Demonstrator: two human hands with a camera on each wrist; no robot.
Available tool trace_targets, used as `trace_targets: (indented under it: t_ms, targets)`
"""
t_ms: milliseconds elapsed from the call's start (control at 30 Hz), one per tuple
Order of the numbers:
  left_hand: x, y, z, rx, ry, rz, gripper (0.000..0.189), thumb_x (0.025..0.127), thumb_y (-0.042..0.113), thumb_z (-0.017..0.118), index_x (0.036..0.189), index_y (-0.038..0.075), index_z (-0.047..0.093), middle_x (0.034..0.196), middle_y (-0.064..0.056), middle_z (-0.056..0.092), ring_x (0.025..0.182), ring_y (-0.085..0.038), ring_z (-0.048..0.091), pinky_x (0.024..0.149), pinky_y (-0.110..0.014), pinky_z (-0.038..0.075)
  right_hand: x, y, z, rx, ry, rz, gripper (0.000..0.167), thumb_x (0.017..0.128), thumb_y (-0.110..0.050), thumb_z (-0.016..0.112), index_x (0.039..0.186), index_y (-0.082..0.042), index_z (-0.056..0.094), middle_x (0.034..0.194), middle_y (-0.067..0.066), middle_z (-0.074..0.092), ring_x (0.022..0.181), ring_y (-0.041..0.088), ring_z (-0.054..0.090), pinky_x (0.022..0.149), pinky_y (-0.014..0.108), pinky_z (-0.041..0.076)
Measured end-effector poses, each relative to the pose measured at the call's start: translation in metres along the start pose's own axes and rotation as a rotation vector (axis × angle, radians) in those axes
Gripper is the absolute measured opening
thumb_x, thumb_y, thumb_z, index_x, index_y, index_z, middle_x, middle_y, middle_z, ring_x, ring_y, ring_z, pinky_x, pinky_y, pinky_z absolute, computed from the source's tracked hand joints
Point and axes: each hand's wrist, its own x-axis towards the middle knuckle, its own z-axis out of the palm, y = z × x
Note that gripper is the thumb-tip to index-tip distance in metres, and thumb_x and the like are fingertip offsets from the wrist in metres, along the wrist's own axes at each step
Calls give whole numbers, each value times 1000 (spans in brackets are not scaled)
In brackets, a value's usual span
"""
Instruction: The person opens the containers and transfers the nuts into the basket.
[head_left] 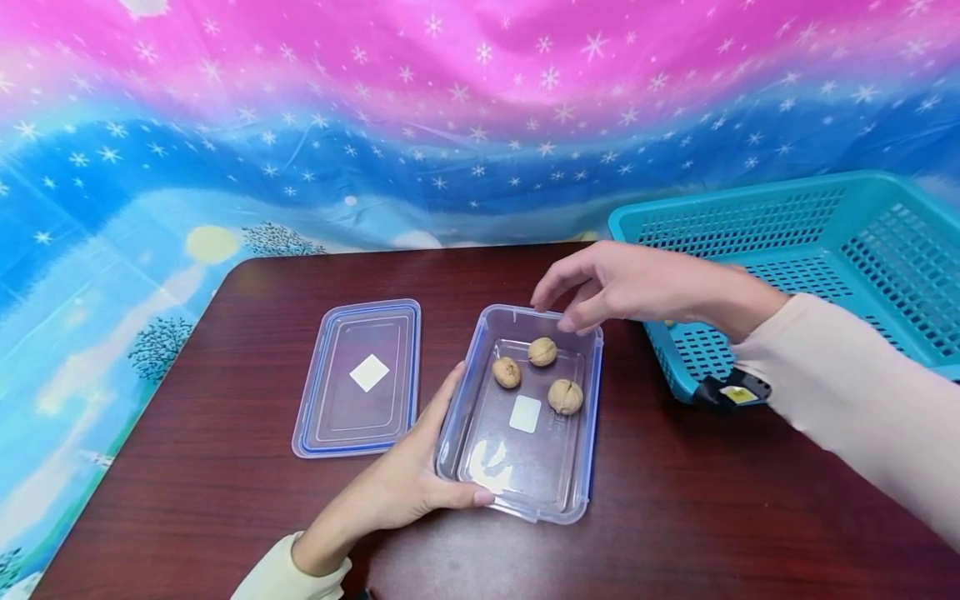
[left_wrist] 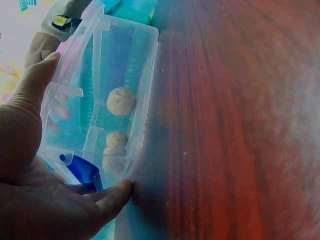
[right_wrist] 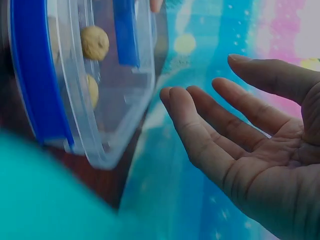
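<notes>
A clear plastic food container [head_left: 480,437] with blue side clips stands on the table. Three walnuts lie inside it: one walnut [head_left: 542,352] at the far end, a second walnut [head_left: 507,372] to its left and a third walnut [head_left: 566,397] on the right. My left hand [head_left: 405,483] grips the container's near left corner, thumb over the rim and fingers along the outer side. Over the far right rim hovers my right hand [head_left: 622,283]. In the right wrist view, its loosely bent fingers [right_wrist: 202,137] hold nothing.
To the left of the container lies its clear lid [head_left: 337,417], with a blue seal and a white sticker. A teal plastic basket [head_left: 750,200] occupies the table's right side, partly behind the right forearm. A snowflake-patterned cloth [head_left: 450,125] hangs behind the table.
</notes>
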Motion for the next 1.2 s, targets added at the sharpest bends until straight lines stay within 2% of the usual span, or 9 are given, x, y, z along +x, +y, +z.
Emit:
trace_targets:
  t_ms: [200, 333, 467, 667, 900, 1200]
  targets:
    - [0, -1, 0, 10, 1, 10, 133, 77, 31, 95, 169, 38, -1, 174, 2, 17, 153, -21, 34, 123, -42, 28, 20, 2, 19, 100, -45, -6, 39, 95, -1, 67, 134, -2, 65, 138, 19, 63, 122, 31, 64, 94, 41, 61]
    - [0, -1, 0, 11, -2, 12, 132, 77, 32, 94, 168, 41, -1, 175, 3, 15, 153, -21, 34, 124, -42, 28, 32, 5, 33, 135, -74, 42, 42, 93, 2, 65, 135, 1, 63, 144, 22, 58, 122, 31, 64, 96, 43, 60]
    - [0, -1, 0, 12, -2, 4, 132, 77, 32, 94, 168, 41, -1, 175, 3, 13, 154, -21, 31, 124, -48, 27, 42, 7, 45, 168, -94, 105, 45, 94, 5, 62, 139, 5, 58, 148, 25, 55, 124, 34, 63, 98, 45, 59]
    - [1, 0, 0, 15, -3, 3, 133, 77, 31, 95, 169, 37, -1, 176, 2, 12, 156, -21, 28, 124, -55, 25, 52, 10, 59, 148, -78, 156, 46, 95, 6, 60, 141, 5, 57, 146, 25, 55, 121, 33, 66, 97, 45, 60]
    - [1, 0, 0, 27, -1, 4, 133, 77, 31, 94, 168, 39, -1, 176, 3, 12, 156, -20, 27, 124, -53, 25, 54, 9, 68, 142, -72, 183, 49, 92, 7, 62, 141, 3, 57, 142, 22, 57, 114, 28, 67, 94, 44, 61]
    - [0, 0, 1, 29, 2, 9, 132, 78, 30, 94, 169, 36, -1, 176, 1, 12, 157, -20, 24, 125, -52, 24, 59, 11, 85, 148, -55, 227, 54, 91, 8, 62, 144, 4, 54, 142, 25, 55, 104, 26, 70, 88, 39, 62]
